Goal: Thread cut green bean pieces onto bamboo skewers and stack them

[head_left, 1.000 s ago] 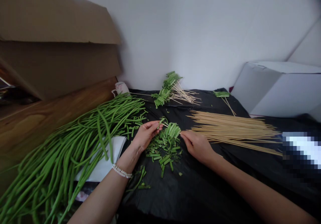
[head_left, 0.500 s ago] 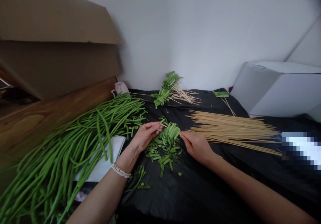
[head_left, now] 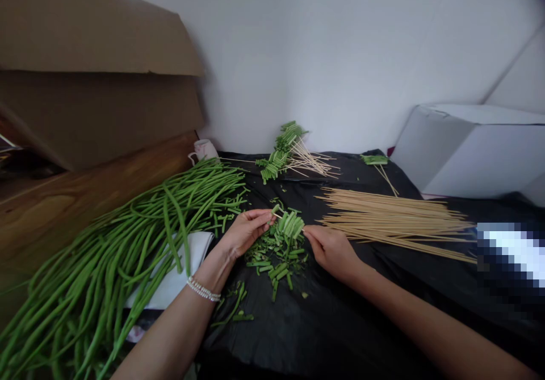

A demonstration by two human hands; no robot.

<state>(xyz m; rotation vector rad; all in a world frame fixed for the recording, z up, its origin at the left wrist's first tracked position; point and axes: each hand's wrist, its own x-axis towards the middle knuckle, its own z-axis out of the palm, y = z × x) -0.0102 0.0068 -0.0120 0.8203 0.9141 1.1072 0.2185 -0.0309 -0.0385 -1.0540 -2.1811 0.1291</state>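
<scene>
My right hand is closed around a wooden skewer, most of which is hidden in the fist. Cut green bean pieces sit side by side on that skewer, just left of the fist. At the skewer's other end, my left hand pinches a short bean piece; the thin stick shows between it and the threaded row. Below both hands lies a loose heap of bean cuttings on black plastic sheeting.
Long green beans cover the left side over a white cloth. Bare skewers lie at right. Filled skewers are stacked at the back, near a mug. A cardboard box and white box flank the sheeting.
Both hands stay nearly in place. The bean piece at my left fingertips has tilted more upright against the skewer's end. The view has shifted very slightly.
</scene>
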